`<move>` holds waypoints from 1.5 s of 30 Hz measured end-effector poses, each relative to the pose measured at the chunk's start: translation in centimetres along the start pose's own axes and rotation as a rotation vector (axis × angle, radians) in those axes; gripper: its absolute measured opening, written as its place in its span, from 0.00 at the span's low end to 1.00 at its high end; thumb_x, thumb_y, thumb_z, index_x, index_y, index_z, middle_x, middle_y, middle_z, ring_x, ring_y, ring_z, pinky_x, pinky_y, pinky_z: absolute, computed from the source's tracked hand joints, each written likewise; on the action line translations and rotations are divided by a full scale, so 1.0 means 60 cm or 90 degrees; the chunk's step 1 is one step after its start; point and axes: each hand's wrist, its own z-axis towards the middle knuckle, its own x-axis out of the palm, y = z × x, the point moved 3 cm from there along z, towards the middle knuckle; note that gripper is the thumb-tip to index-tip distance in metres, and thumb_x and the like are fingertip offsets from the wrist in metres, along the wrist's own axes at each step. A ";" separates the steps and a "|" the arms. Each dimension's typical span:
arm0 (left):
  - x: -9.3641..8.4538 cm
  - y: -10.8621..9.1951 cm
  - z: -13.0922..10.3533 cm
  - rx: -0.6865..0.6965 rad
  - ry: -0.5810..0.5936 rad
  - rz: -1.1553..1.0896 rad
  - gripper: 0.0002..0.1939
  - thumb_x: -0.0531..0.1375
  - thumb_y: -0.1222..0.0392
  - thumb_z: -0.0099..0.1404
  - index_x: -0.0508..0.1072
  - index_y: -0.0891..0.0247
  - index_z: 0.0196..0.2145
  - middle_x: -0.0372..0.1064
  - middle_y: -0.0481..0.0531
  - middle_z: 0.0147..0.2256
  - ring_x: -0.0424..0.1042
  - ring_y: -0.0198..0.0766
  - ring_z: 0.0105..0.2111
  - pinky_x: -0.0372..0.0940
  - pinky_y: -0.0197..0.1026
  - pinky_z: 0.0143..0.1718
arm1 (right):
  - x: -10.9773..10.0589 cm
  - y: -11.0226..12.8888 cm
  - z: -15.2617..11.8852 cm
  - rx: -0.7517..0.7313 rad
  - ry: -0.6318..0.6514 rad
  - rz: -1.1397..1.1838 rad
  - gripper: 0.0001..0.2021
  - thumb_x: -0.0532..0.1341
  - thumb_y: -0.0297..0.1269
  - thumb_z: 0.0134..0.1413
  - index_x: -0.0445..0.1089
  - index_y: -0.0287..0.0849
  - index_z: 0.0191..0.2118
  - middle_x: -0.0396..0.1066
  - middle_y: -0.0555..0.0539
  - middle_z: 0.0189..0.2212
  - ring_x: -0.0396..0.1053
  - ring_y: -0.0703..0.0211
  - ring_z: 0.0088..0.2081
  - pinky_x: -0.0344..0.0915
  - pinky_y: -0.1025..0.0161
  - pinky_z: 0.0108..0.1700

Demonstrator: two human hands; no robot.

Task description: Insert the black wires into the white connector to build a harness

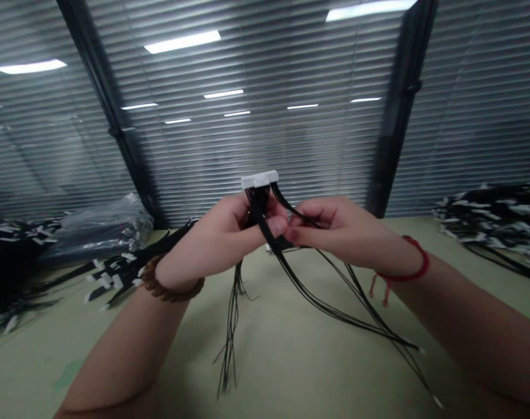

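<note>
A wiring harness is held up above the table in front of me, its long white connector (260,180) at the top. Black wires (300,285) run down from the connector, some to the lower right and a loose bundle to the lower left. My left hand (230,230) is closed around the wires just under the connector, thumb pressed across them. Close beside it, my right hand (330,224) pinches a thinner strand of black wires that leaves the connector's right end. The fingertips of both hands nearly meet.
Bundles of black wires with white connectors (112,279) lie at the left, by a clear plastic bag (103,227). Another pile of wire harnesses (496,218) sits at the right. Behind the pale green table (300,361) stands a glass partition with blinds (265,134).
</note>
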 end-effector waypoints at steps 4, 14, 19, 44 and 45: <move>0.001 0.001 0.001 0.034 -0.054 0.016 0.10 0.54 0.57 0.65 0.66 0.65 0.28 0.61 0.46 0.24 0.60 0.29 0.23 0.58 0.30 0.24 | 0.011 -0.002 -0.002 0.022 0.045 -0.063 0.09 0.60 0.39 0.51 0.67 0.37 0.28 0.64 0.51 0.23 0.59 0.68 0.25 0.56 0.68 0.26; 0.016 0.010 -0.002 0.127 -0.120 0.267 0.10 0.47 0.60 0.69 0.61 0.62 0.30 0.60 0.44 0.24 0.58 0.28 0.21 0.55 0.31 0.23 | 0.042 0.018 -0.015 0.032 0.126 0.253 0.10 0.63 0.35 0.49 0.62 0.34 0.34 0.67 0.48 0.29 0.61 0.71 0.27 0.58 0.72 0.27; 0.020 0.000 -0.007 0.215 -0.127 0.368 0.11 0.47 0.62 0.69 0.59 0.62 0.27 0.57 0.42 0.20 0.54 0.27 0.18 0.50 0.32 0.21 | 0.053 0.018 -0.018 0.032 0.268 0.403 0.10 0.56 0.39 0.59 0.58 0.36 0.33 0.64 0.53 0.22 0.45 0.78 0.14 0.39 0.75 0.14; -0.001 0.067 0.040 0.021 -0.110 0.319 0.13 0.46 0.68 0.58 0.67 0.65 0.23 0.63 0.45 0.21 0.60 0.31 0.23 0.53 0.34 0.26 | 0.026 0.017 -0.015 0.114 0.106 0.446 0.12 0.49 0.38 0.64 0.60 0.36 0.32 0.41 0.57 0.16 0.37 0.74 0.17 0.37 0.74 0.17; -0.005 0.078 0.045 -0.008 -0.087 0.306 0.13 0.45 0.67 0.59 0.67 0.65 0.23 0.62 0.45 0.21 0.60 0.31 0.23 0.53 0.34 0.26 | 0.020 0.021 -0.017 0.113 0.098 0.438 0.12 0.50 0.38 0.63 0.61 0.36 0.32 0.41 0.57 0.16 0.37 0.74 0.17 0.37 0.74 0.17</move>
